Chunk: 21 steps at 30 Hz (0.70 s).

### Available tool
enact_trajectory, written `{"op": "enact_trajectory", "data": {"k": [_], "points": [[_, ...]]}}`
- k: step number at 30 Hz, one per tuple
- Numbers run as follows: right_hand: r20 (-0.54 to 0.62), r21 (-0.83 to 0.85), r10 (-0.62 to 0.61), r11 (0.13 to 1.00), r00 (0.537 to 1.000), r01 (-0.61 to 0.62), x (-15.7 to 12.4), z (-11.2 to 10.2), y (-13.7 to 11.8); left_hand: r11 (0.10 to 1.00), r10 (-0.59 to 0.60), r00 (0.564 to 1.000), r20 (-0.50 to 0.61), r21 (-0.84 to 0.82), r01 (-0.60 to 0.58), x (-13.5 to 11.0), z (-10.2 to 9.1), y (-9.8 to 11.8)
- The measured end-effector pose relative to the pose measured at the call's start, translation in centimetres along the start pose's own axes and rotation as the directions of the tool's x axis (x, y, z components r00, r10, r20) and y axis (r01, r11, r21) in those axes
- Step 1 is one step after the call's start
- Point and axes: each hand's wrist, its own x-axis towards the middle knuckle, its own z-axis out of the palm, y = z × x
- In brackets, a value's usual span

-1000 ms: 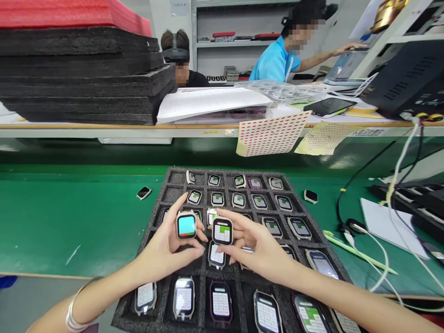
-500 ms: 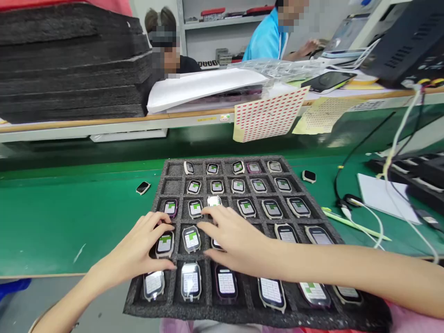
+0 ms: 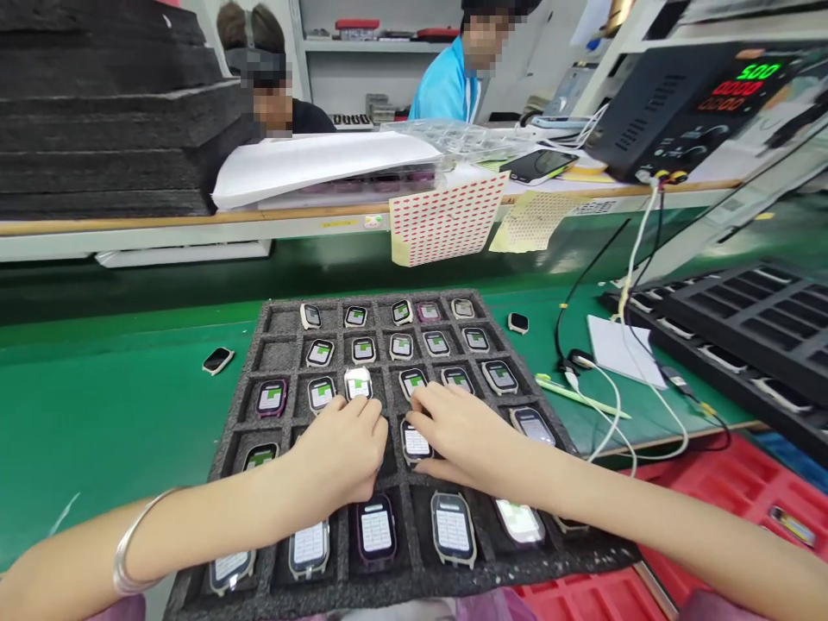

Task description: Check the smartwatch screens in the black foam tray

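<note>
A black foam tray [image 3: 259, 483] holds rows of watch cases with lit screens, each in its own square pocket. Over a pocket in the tray's second row from the front, my left hand [image 3: 342, 444] has its fingers curled together. Whatever is under those fingers is hidden. My right hand [image 3: 459, 431] pinches a watch [image 3: 416, 442] in the neighbouring pocket, fingers at its upper edge and thumb at its lower edge. Its screen shows a white grid. Just beyond my left hand, another watch [image 3: 358, 384] has a bright, glaring top edge. In front lies a purple-framed watch [image 3: 376, 526].
Loose watches lie left [image 3: 218, 360] and right [image 3: 518, 323] of the tray. A green pen [image 3: 582, 397], cables and white paper [image 3: 624, 349] lie to the right, near more black trays [image 3: 743, 345] and a red tray [image 3: 601, 595]. Two people sit beyond the shelf, which carries a power supply [image 3: 686, 112].
The view has swung right. My left hand has moved right across the tray from its left column, fingers now curled in. My right hand has shifted one pocket right and closed on a watch.
</note>
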Motion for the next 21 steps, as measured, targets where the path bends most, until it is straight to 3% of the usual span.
{"op": "enact_trajectory", "data": {"k": [5,7,9,12,14,15,17,21], "points": [[0.007,0.257,0.058,0.965,0.998,-0.058,-0.5,-0.1,1.2,0.999,-0.036,0.996,0.077,-0.039,0.039,0.3,-0.2,-0.4],[-0.035,0.439,0.076,0.897,0.997,-0.052,-0.9,-0.6,1.9,0.977,-0.057,0.997,0.045,-0.202,0.065,-0.3,-0.3,-1.1],[-0.095,0.652,0.130,0.757,0.987,-0.037,-1.0,-1.1,2.7,0.886,-0.087,0.996,-0.030,-0.459,0.064,-1.1,-0.6,-1.9],[-0.083,0.936,0.247,0.352,0.965,-0.010,-0.6,-1.6,3.6,0.578,-0.220,0.964,-0.152,-0.816,0.003,-2.1,-1.6,-2.9],[-0.051,0.995,0.278,0.093,0.959,0.026,-0.1,-1.6,3.7,0.300,-0.345,0.919,-0.189,-0.950,-0.083,-2.2,-2.7,-3.1],[-0.044,0.999,0.285,0.017,0.957,0.041,0.2,-1.5,3.6,0.171,-0.397,0.896,-0.197,-0.976,-0.138,-1.9,-3.2,-3.1],[-0.051,0.997,0.316,-0.032,0.947,0.064,0.6,-1.2,3.1,-0.012,-0.474,0.858,-0.198,-0.973,-0.231,-1.0,-4.2,-3.0],[-0.125,0.991,0.461,0.025,0.879,0.128,0.7,-0.4,2.3,-0.228,-0.564,0.822,-0.078,-0.942,-0.246,0.8,-4.6,-2.5]]}}
